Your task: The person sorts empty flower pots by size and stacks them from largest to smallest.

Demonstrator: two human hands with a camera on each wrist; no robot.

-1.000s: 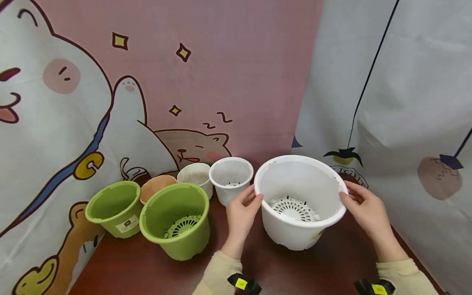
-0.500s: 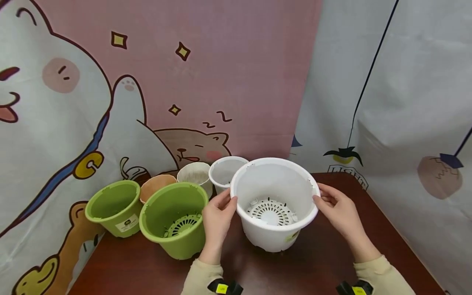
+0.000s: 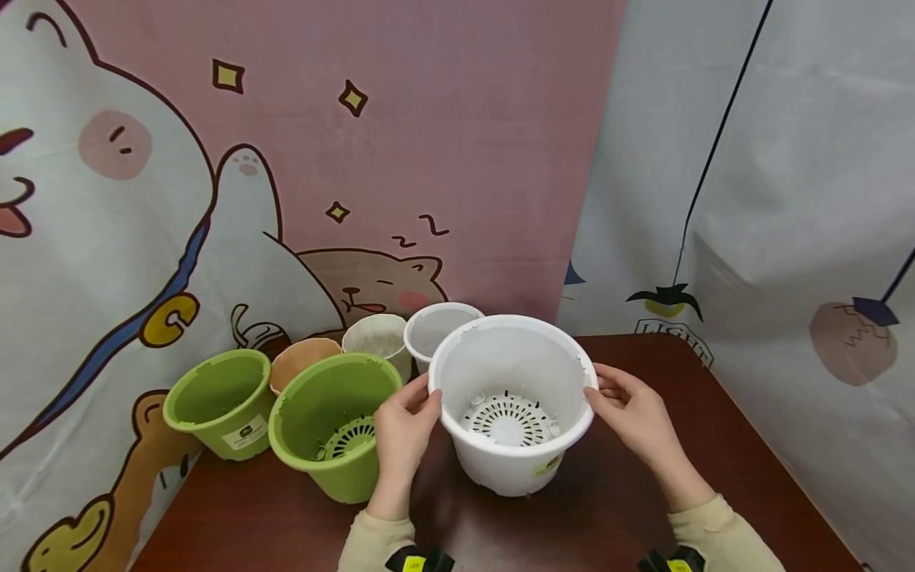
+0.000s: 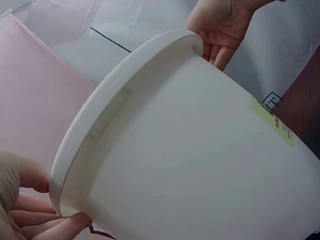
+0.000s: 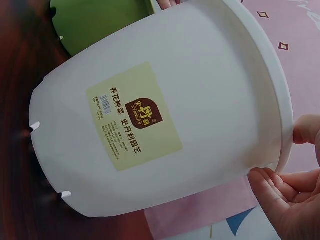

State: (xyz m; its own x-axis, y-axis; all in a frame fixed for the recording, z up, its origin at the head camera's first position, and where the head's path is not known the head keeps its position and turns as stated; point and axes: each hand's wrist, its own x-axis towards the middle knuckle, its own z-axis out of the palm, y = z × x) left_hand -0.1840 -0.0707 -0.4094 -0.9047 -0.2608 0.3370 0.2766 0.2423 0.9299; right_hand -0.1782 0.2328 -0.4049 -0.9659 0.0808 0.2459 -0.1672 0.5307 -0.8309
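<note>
A large white flower pot (image 3: 511, 381) with a slotted bottom is held by its rim between both hands, tilted slightly toward the camera. My left hand (image 3: 403, 433) pinches the left side of the rim, thumb on one face and fingers under the lip, as the left wrist view shows. On the opposite side my right hand (image 3: 636, 413) pinches the rim the same way. A yellow label (image 5: 135, 117) is on the pot's outer wall. Close behind my left hand stands the larger green pot (image 3: 329, 469). Whether the white pot touches the table is hard to tell.
Along the back left of the dark red table (image 3: 722, 445) stand a smaller green pot (image 3: 218, 393), an orange pot (image 3: 296, 359), a cream pot (image 3: 376, 338) and a smaller white pot (image 3: 439, 322), partly hidden. A printed cloth (image 3: 457, 159) hangs behind.
Both hands have carried the large white pot leftward, closer to the larger green pot. It now hides part of the smaller white pot. The other pots stay where they were.
</note>
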